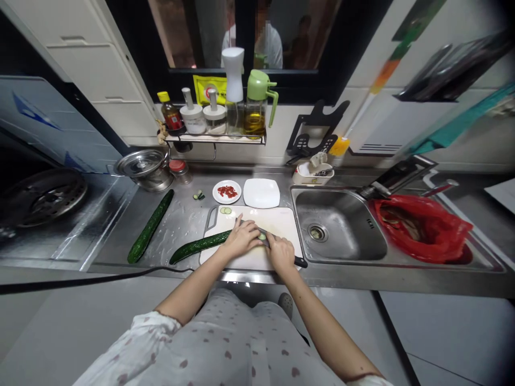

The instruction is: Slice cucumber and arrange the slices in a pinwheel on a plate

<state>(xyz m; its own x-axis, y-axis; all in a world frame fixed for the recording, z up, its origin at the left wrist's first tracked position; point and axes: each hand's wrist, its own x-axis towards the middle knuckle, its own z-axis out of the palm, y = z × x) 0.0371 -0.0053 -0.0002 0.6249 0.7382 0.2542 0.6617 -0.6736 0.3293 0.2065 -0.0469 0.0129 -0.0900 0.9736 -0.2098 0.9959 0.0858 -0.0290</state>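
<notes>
Evidently we have a cucumber (pixel 205 245) that handles as firm and stiff, with some weight along its length; we judge its dark skin to be slick, as it shines under the light, and its freshly cut flesh to be wet and easily bruised. Thin slices (pixel 226 210) at the far left of the cutting board (pixel 286 222) look floppy and delicate. The best hold seems to be from above, close to the cut end, with fingertips tucked back from the edge.

Our left hand (pixel 243 237) sits just so, curled over the cucumber near that end, while our right hand (pixel 281 253) is closed around the knife (pixel 301 262), its handle poking out toward us.

The cucumber lies partly on the board, its uncut end reaching past the left edge over the counter (pixel 120 225). Its long axis runs mostly sideways: the uncut end points left and slightly toward us, the cut end right and slightly away. We see the blade slanting away leftward, partly hidden by our fingers.
</notes>
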